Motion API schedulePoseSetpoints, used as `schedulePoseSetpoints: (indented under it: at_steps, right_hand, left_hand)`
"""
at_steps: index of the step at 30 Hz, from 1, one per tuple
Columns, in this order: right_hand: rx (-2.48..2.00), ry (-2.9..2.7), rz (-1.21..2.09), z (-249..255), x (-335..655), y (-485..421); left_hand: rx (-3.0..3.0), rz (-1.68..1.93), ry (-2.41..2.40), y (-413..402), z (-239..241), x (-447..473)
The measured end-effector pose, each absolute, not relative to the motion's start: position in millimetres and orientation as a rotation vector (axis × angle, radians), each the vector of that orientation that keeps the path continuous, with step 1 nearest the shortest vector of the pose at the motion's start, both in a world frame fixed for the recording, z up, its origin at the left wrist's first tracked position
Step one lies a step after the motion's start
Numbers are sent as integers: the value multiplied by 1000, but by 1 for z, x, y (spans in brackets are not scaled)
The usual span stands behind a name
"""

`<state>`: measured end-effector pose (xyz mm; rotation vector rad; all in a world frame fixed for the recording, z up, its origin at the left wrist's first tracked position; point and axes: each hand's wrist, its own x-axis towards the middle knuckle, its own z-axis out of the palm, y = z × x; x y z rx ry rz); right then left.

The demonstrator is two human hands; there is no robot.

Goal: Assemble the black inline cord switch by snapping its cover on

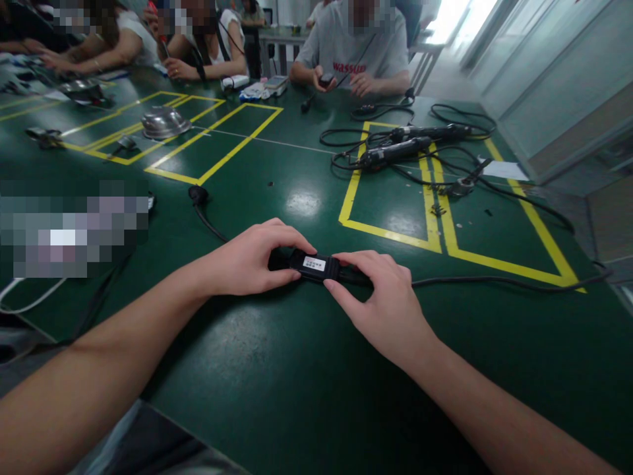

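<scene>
A small black in-line cord box [315, 265] with a white printed label lies low over the green table. My left hand [262, 254] pinches its left end between thumb and fingers. At its right end, my right hand [378, 290] grips with thumb and index finger. The black cord [465, 285] runs out to the right past my right hand. On the left, a cord emerges behind my left hand and ends in a black plug [198, 194]. My palms hide part of the cord on both sides.
Two black cylindrical tools [395, 153] with coiled cords lie at the right, near yellow tape rectangles [390, 234]. A metal bowl [164, 123] sits at the far left. Opposite, a person in a grey shirt [353, 49] holds a small dark object. More people sit at the upper left.
</scene>
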<state>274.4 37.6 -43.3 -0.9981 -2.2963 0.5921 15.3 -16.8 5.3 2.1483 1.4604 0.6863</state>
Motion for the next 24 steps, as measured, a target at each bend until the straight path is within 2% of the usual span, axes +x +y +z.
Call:
schedulePoseSetpoints:
  at_steps: [10,24]
  right_hand:
    - [-995,-2323,399,-49,276,39]
    - [-993,-2335,460,-44,274,35]
  left_hand:
    - [2101,661,1501,-18,5,17]
    - [1892,761,1497,-14,4,14]
